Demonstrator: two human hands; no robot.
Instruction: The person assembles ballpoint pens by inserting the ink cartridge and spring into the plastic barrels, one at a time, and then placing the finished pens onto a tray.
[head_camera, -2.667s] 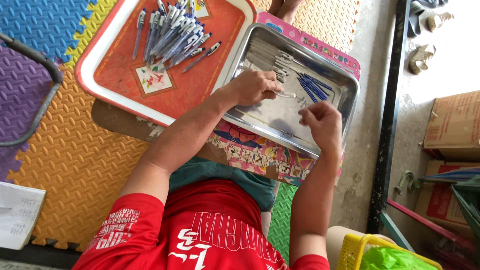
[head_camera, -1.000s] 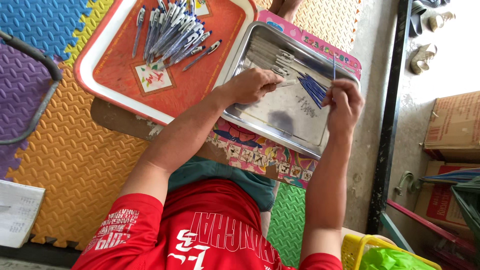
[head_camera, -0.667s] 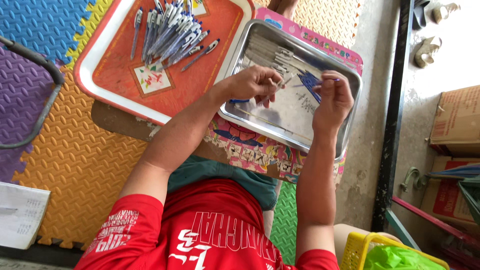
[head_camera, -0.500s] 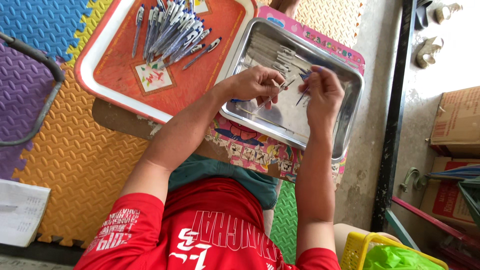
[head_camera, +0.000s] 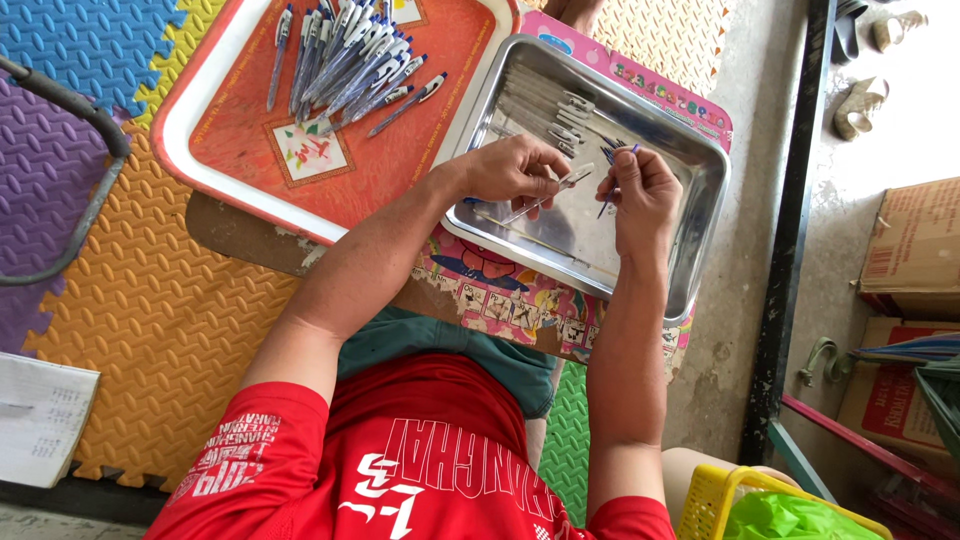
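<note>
steel tray (head_camera: 700, 215): bare metal, shiny, smooth, light glare on the floor
red tray (head_camera: 225, 150): glossy plastic, white rim
pen barrel (head_camera: 545, 197): clear, smooth plastic
pens (head_camera: 350, 65): glossy plastic, blue and pale
floor mats (head_camera: 150, 310): matt foam, ribbed texture
shirt (head_camera: 420, 470): red cloth, matt
cardboard boxes (head_camera: 915, 260): dull brown card

Over the steel tray (head_camera: 700, 200), my left hand (head_camera: 510, 170) pinches a clear pen barrel (head_camera: 545, 195) while my right hand (head_camera: 645, 195) holds a thin blue refill (head_camera: 618, 180) just beside it. Assembled pens (head_camera: 350, 60) lie heaped on the red tray (head_camera: 240, 150).
</note>
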